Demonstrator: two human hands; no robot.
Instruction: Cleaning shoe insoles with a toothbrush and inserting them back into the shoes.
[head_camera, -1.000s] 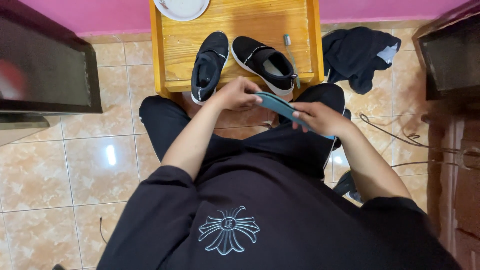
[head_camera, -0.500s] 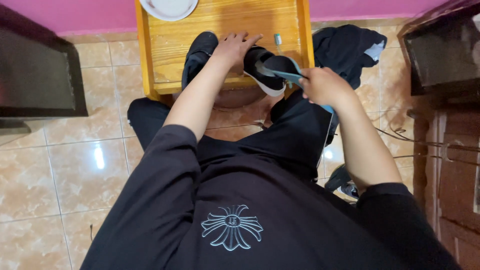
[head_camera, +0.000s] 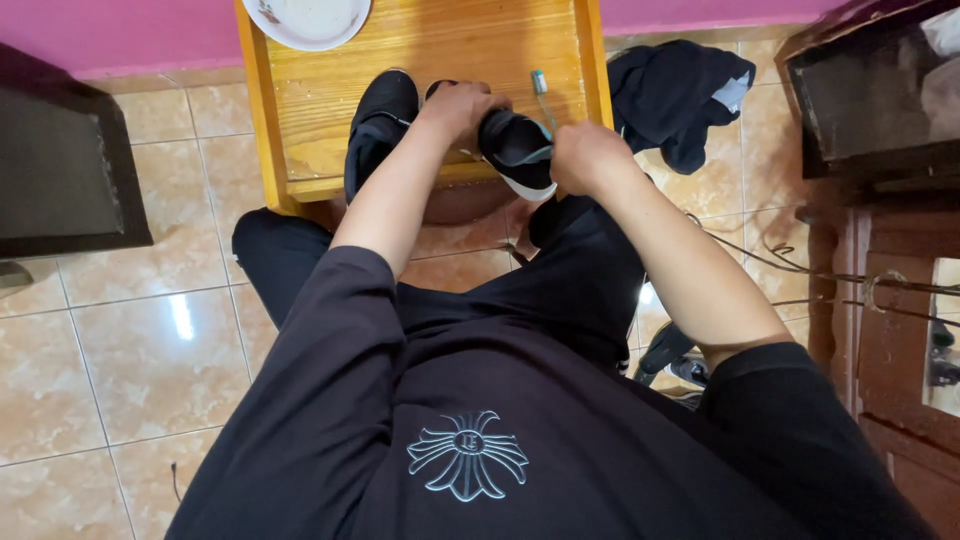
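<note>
Two black sneakers are on the wooden tabletop (head_camera: 330, 130); the right sneaker (head_camera: 515, 150) is clamped by the left hand (head_camera: 462, 105), the right hand (head_camera: 583, 155) closed at its heel, insole seemingly inserted, left sneaker (head_camera: 380, 125) untouched.

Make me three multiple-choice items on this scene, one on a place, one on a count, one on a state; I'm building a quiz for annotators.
1. Where does the white plate lie?
A. on the floor tiles
B. at the far left corner of the wooden table
C. on the person's lap

2. How many black shoes are on the table?
A. two
B. one
C. four

3. What is the left hand doing?
A. resting flat on the tiles
B. holding the plate
C. closed on the right-side shoe

Answers:
1. B, the plate sits at the table's far left corner, cut by the picture's top edge.
2. A, the left-side shoe lies beside the one being handled.
3. C, its fingers wrap that shoe's top, while the right hand is at its heel.
</note>
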